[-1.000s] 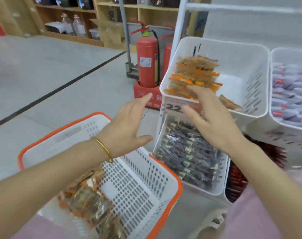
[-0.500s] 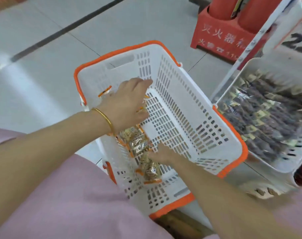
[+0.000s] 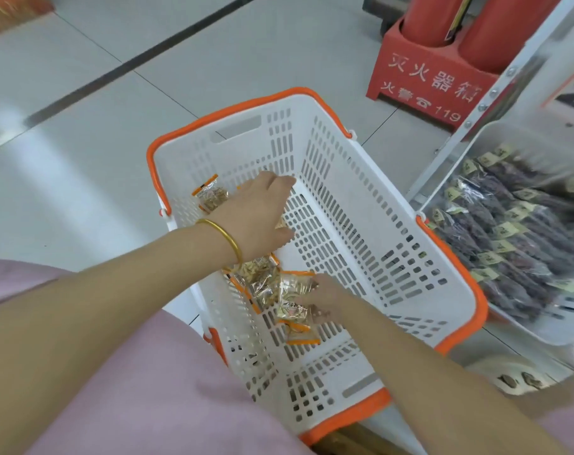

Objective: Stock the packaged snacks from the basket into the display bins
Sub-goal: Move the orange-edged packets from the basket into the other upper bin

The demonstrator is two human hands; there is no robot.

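A white basket with an orange rim [image 3: 246, 105] stands on the floor in front of me. Small clear snack packets with orange edges [image 3: 266, 284] lie in a heap at its near left side, and one more packet [image 3: 210, 197] rests against the far left wall. My left hand [image 3: 256, 218], with a gold bangle on the wrist, reaches into the basket; a corner of a packet shows between its thumb and fingers. My right hand [image 3: 325, 297] is lower in the basket and grips packets at the heap's right edge.
A white display bin [image 3: 541, 336] full of dark packaged snacks [image 3: 522, 231] sits low on the right, on a white rack [image 3: 495, 90]. A red fire extinguisher box [image 3: 430, 80] stands on the grey tiled floor behind the basket. My pink-clothed lap fills the lower left.
A second ago both hands were up at the top bin of orange packets. They have dropped into the basket, and my view has tilted down. Since half a second ago the hands have barely shifted.
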